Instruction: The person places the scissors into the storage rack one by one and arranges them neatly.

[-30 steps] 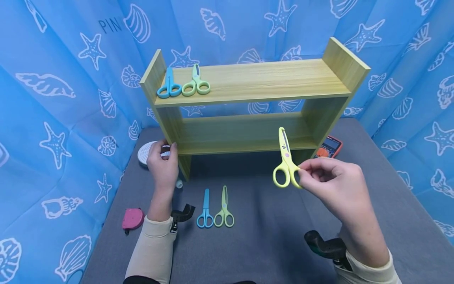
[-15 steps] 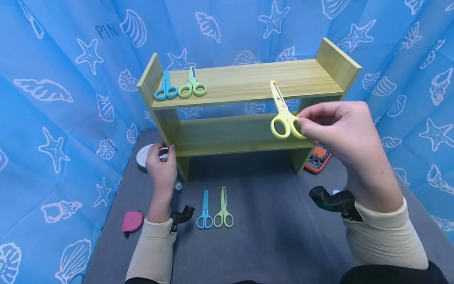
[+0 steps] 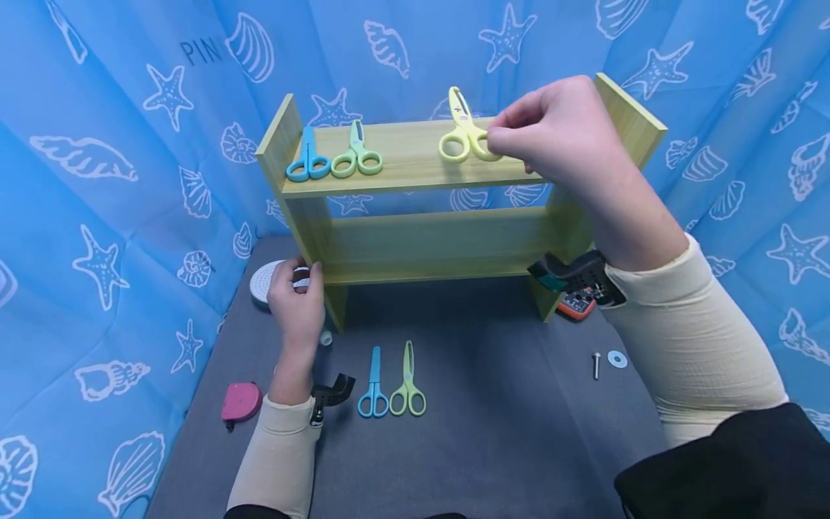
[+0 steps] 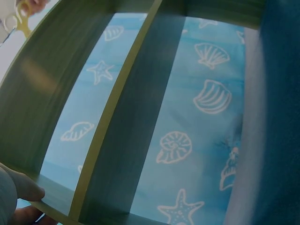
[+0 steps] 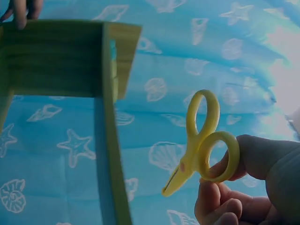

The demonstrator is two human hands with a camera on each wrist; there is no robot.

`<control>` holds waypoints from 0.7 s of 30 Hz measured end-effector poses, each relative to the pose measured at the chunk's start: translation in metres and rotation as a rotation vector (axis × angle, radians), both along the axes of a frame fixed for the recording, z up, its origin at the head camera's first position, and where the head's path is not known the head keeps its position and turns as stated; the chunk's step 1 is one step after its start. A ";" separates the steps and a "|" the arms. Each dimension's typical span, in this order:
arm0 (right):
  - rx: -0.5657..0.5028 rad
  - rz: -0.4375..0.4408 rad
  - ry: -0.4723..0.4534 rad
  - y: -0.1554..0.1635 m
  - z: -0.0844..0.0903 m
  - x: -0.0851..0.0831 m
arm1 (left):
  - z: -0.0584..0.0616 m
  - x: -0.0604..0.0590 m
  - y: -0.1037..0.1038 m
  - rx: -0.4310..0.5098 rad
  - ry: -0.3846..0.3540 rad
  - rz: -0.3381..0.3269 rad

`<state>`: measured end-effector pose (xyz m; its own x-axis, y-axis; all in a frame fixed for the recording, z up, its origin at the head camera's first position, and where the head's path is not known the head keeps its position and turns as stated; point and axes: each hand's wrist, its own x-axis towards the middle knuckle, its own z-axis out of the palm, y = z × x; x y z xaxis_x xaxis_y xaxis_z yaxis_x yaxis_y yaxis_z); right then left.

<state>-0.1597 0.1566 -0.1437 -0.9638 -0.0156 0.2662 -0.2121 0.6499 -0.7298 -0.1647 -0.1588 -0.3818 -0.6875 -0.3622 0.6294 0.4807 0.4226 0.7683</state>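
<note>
Two hands at the wooden shelf [image 3: 454,155]: right hand [image 3: 551,130] pinching yellow scissors [image 3: 462,133] by one loop just above its top board, blades up, left hand [image 3: 297,303] curled round its left upright, seemingly steadying it.

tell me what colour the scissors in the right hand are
Yellow scissors, pinched by the right hand; the right wrist view shows them best.
</note>
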 end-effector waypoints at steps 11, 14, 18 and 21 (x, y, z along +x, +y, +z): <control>0.102 0.076 -0.143 -0.035 0.002 -0.050 | -0.011 -0.006 -0.006 -0.012 -0.037 -0.016; 0.131 0.079 -0.169 -0.044 -0.001 -0.055 | -0.010 -0.005 -0.006 -0.018 -0.036 -0.007; 0.182 0.056 -0.146 -0.055 -0.005 -0.057 | -0.010 -0.005 -0.007 -0.021 -0.029 -0.002; 0.235 0.045 -0.108 -0.061 -0.008 -0.057 | -0.010 -0.006 -0.007 -0.022 -0.027 -0.002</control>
<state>-0.2171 0.0957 -0.1518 -0.9835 -0.1079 0.1455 -0.1731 0.7960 -0.5800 -0.1704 -0.1663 -0.3916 -0.7049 -0.3474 0.6184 0.4608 0.4385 0.7716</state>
